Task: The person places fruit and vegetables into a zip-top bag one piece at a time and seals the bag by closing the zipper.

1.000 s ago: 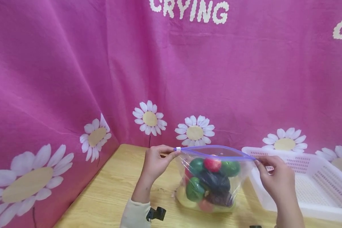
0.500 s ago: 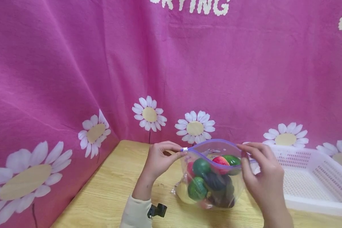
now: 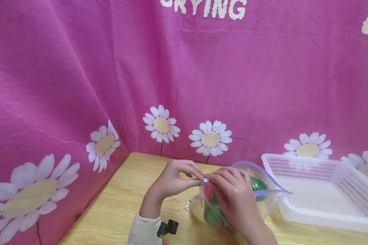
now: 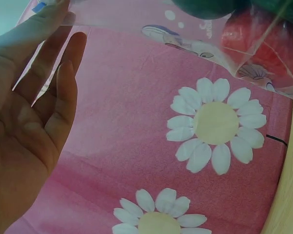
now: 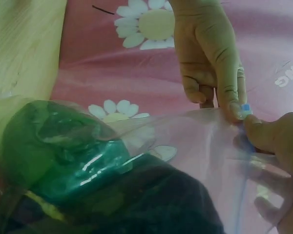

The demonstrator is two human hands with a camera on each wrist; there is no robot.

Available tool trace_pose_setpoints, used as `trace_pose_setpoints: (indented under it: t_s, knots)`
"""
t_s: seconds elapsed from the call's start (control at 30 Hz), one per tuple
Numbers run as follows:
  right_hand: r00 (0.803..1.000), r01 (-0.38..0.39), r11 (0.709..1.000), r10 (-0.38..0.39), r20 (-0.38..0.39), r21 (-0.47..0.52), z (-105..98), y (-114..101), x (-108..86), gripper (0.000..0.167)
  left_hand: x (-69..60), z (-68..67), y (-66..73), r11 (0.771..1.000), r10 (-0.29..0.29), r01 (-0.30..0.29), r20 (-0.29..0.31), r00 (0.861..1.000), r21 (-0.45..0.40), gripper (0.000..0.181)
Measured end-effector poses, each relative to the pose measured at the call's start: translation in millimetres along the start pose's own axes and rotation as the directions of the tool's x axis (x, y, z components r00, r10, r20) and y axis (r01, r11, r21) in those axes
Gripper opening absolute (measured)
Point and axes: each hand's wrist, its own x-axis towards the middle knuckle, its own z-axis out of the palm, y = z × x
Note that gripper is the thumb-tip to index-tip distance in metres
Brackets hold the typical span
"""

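A clear slider-zip bag [image 3: 269, 205] with a purple zip strip [image 3: 271, 191] stands on the table, filled with several fruit- or vegetable-like pieces. Green ones [image 3: 213, 214] show through the plastic, as do a red one [image 4: 263, 44] and a dark one [image 5: 171, 195]. My left hand [image 3: 174, 180] pinches the bag's left top corner, at the small white slider [image 3: 204, 180]. Reaching across the bag's front, my right hand [image 3: 237, 197] pinches the zip strip right beside the slider and hides part of the contents. Towards the right, the bag's mouth gapes.
A white perforated plastic basket [image 3: 325, 217] stands on the wooden table [image 3: 116, 204] to the right of the bag. Behind and to the left hangs a pink cloth [image 3: 233, 85] with daisies. A black strap mount [image 3: 168, 228] sits at the left wrist.
My right hand has left the bag's right end and moved left to the slider corner. The bag's right side now hangs loose and its mouth has tilted. My left hand keeps its pinch, slightly lower.
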Motion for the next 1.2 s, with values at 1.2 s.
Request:
trace_pose_setpoints:
  t_s: [1.2]
  knots:
    - [0.984,-0.176,0.960,0.172,-0.036,-0.218,-21.1,62.4,-14.3,0.023,-0.7,-5.7,-10.6,0.933,-0.013,0.107,-0.266,0.964,0.344,0.012]
